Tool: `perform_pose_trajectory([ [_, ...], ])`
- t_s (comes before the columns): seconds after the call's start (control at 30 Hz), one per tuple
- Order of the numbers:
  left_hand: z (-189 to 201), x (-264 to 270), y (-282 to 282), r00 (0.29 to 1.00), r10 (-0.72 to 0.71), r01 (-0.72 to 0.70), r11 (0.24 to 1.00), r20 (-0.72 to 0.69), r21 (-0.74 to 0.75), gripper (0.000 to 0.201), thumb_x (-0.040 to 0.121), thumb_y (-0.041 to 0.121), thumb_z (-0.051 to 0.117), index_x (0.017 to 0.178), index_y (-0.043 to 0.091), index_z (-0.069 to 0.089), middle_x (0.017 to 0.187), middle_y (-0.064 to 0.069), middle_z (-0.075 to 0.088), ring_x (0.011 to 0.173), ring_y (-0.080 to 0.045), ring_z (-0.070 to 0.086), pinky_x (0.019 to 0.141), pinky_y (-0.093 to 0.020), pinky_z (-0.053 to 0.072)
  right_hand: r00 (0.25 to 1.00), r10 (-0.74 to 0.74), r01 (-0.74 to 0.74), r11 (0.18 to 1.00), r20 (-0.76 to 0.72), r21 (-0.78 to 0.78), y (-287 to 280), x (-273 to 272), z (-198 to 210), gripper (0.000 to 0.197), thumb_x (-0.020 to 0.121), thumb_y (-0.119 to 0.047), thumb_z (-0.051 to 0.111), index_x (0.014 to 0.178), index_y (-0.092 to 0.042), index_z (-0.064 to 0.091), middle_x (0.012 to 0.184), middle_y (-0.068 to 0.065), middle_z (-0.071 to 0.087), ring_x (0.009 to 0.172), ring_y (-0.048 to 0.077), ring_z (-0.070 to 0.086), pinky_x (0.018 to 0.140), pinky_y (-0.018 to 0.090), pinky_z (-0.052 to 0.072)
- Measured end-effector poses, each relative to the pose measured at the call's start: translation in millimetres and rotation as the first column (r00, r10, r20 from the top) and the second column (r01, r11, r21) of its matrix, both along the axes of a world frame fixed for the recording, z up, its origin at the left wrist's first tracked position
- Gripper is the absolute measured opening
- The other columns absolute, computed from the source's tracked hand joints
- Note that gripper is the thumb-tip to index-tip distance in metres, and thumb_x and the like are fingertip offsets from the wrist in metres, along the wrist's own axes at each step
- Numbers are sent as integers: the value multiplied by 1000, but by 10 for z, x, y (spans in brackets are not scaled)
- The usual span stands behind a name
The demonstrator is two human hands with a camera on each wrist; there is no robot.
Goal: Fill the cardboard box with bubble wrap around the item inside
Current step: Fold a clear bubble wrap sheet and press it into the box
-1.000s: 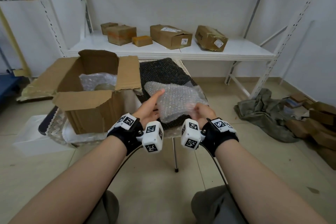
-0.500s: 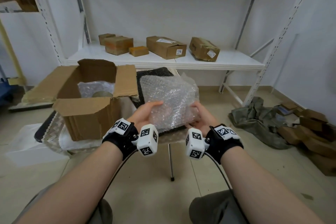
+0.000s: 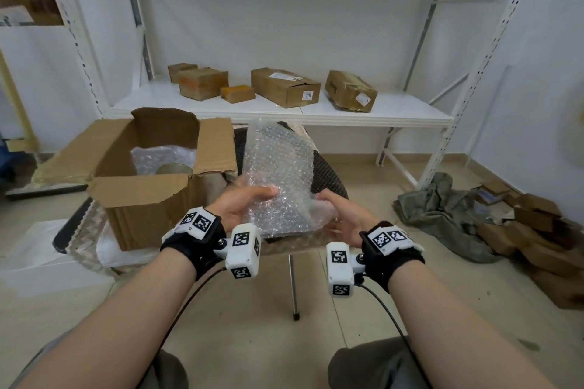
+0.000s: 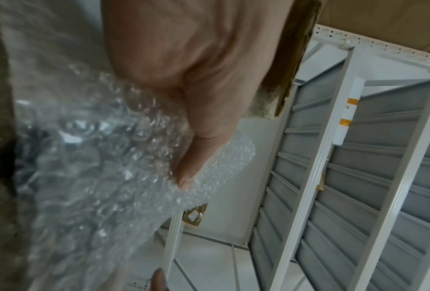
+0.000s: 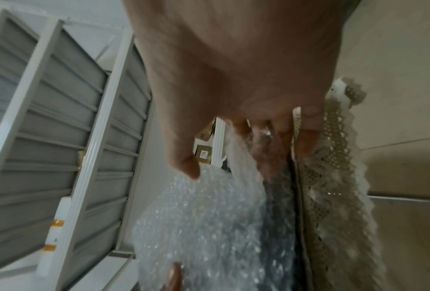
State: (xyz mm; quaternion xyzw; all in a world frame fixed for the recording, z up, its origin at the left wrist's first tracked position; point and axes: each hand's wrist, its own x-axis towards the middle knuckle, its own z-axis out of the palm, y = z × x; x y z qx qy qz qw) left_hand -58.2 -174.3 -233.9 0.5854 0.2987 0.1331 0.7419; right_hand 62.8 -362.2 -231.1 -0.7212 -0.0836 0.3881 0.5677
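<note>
A clear sheet of bubble wrap stands upright between my two hands, above a black mesh mat. My left hand pinches its left lower edge, thumb on the front face. On the other side my right hand holds the right lower corner, its fingers behind the bubble wrap and its thumb at the edge. The open cardboard box sits to the left, flaps up. Inside it lie more bubble wrap and a round grey item, mostly hidden.
The box and mat rest on a small lace-covered table with a thin metal leg. Behind stands a white shelf bearing several cardboard boxes. A crumpled green cloth and cardboard scraps lie on the floor at right.
Both hands have lifted the bubble wrap sheet off the mat and tipped it from lying flat to upright. The view has tilted upward.
</note>
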Motion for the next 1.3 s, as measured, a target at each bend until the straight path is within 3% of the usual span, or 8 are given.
perform_pose_trajectory([
  [0.1,76,-55,-3,999,-44,44,999,25,-7,66,82,6,76,141,10,48,110,-6,73,87,-6,64,98,-32,27,995,-9,5,999,96,40,16,87,-22,48,68,-65,71,94,-25,62,74,-12,60,72,14,50,64,30,40],
  [0.17,128,-108,-25,993,-115,115,993,8,26,44,84,2,73,123,14,58,109,-9,73,89,-11,69,106,-34,33,996,-34,25,995,87,93,10,107,-32,57,77,-63,70,113,-19,64,95,-7,68,88,16,60,74,32,46],
  [0.33,155,-151,-24,967,-254,255,965,-25,56,25,85,-2,70,105,12,64,92,-8,76,80,-17,74,73,-30,53,987,-46,22,987,152,162,21,60,2,49,89,-42,66,130,-15,59,114,-13,57,114,12,49,111,42,32],
  [0.6,76,-55,18,999,-10,7,996,39,89,69,71,65,71,124,23,60,112,-4,73,107,-23,67,92,-38,51,982,-71,45,988,176,149,31,159,-84,13,90,-16,67,103,-18,70,117,6,70,101,18,64,81,33,50],
  [0.8,50,12,0,994,65,-68,997,86,32,34,90,34,70,119,17,66,110,3,70,97,-8,64,71,-23,46,978,-78,37,977,191,209,28,164,-130,40,83,-52,69,112,-24,66,115,-6,67,105,14,61,85,30,47],
  [0.97,22,51,12,991,64,-68,997,119,32,27,85,19,75,109,13,63,90,-3,72,84,-18,67,73,-28,53,963,-166,118,967,211,224,67,218,-157,31,88,-34,71,111,-13,69,115,3,71,106,18,64,101,37,49],
  [1.17,10,62,16,986,102,-108,993,134,43,49,90,43,67,132,22,54,125,5,62,118,-13,54,106,-35,35,968,-138,90,971,210,221,102,214,-154,33,88,-39,70,111,-16,71,109,3,73,93,15,66,85,33,51],
  [1.3,-6,60,23,976,149,-147,989,160,-27,30,89,21,72,116,17,58,105,-1,70,103,-18,65,90,-31,50,938,-221,144,949,268,280,108,190,-108,31,89,-37,70,111,-14,70,104,-6,72,95,8,65,83,25,47],
])
